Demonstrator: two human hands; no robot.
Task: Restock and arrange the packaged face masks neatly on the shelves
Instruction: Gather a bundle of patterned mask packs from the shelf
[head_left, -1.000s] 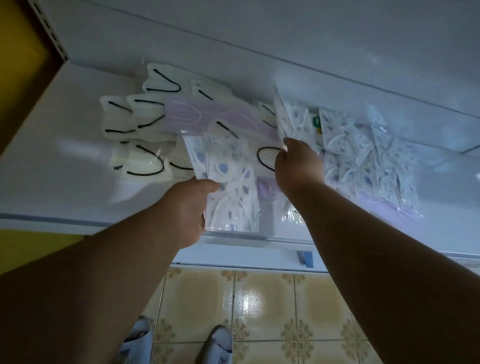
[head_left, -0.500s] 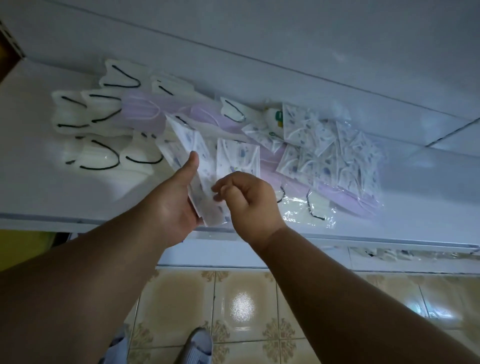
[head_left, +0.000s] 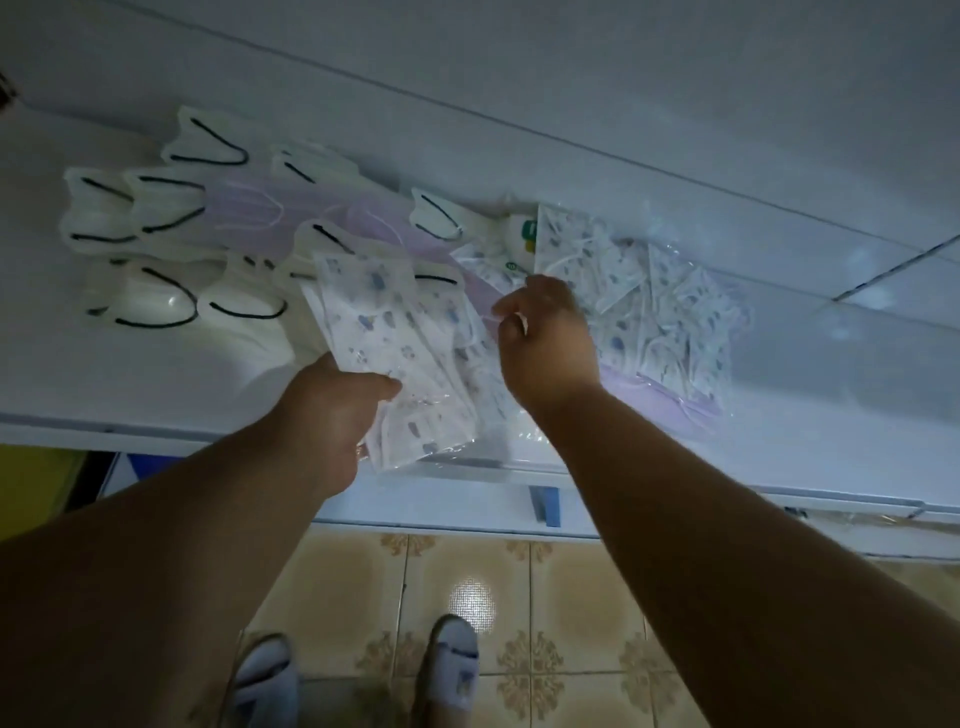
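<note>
Plastic-wrapped patterned masks (head_left: 400, 358) sat fanned in the left hand (head_left: 332, 415), fingers clamped on them near the shelf (head_left: 156, 384) front edge, probably for sorting. Right hand (head_left: 545, 338) fingers curled, apparently pinching a strap.

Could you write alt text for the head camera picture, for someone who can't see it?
A person's left hand grips a fanned stack of printed face mask packs over a white shelf, while the right hand pinches at the packs beside it. White masks with black ear loops lie at left, more printed packs at right.
</note>
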